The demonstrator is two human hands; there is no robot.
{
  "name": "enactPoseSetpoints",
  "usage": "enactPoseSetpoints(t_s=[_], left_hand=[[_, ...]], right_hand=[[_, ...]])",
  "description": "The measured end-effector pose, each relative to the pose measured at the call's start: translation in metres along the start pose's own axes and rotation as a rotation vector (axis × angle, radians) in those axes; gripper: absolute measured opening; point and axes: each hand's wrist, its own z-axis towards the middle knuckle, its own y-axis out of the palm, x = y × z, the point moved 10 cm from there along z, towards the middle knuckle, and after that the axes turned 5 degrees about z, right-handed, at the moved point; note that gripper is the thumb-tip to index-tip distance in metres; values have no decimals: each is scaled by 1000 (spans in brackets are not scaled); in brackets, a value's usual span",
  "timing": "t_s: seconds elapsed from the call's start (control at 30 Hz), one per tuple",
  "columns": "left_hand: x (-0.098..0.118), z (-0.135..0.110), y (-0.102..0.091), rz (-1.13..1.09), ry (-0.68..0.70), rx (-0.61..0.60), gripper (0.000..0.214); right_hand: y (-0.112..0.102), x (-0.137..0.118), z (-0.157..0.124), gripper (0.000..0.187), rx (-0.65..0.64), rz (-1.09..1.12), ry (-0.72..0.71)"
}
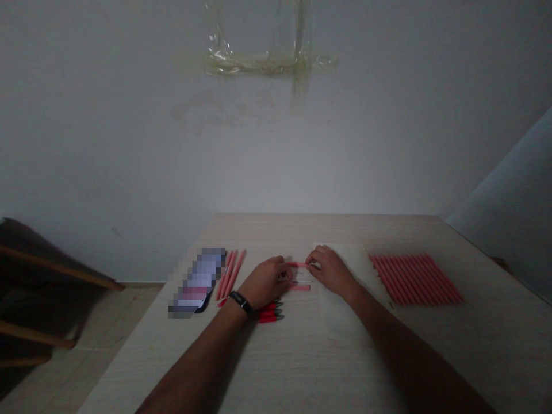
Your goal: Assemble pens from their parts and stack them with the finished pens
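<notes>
A slim pink pen barrel (297, 264) spans the gap between my two hands, lying crosswise just above the table. The fingers of my left hand (265, 282), with a dark band on its wrist, close on the left end. At the right end, my right hand (328, 269) pinches it between thumb and fingers. Just below lie a thin pale rod like a pen refill (302, 281) and a short pink piece (301, 287). Several red pen parts with dark pointed tips (271, 312) rest under my left wrist, partly hidden by it.
To the right, several pink sticks (416, 279) lie in a neat row on the wooden table (293, 368). More pink sticks (230, 276) lie at the left, next to a blurred phone (200, 279). Behind the table rises a wall (276, 161) with clear tape on it.
</notes>
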Motion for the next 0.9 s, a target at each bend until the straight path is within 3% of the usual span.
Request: enactPoseSetpoints(t_s=[0.23, 0.43, 0.6, 0.9], left_hand=[[11, 0, 11, -28, 70, -91, 8], [18, -1, -3, -71, 70, -25, 5], [19, -3, -18, -113, 64, 76, 2], [17, -2, -5, -183, 72, 14, 14]], right_hand=[[-15, -8, -3, 2, 57, 34, -38], [-34, -26, -11, 8, 48, 139, -101], [-23, -42, -18, 9, -123, 184, -169], [-1, -44, -22, 8, -252, 158, -172]])
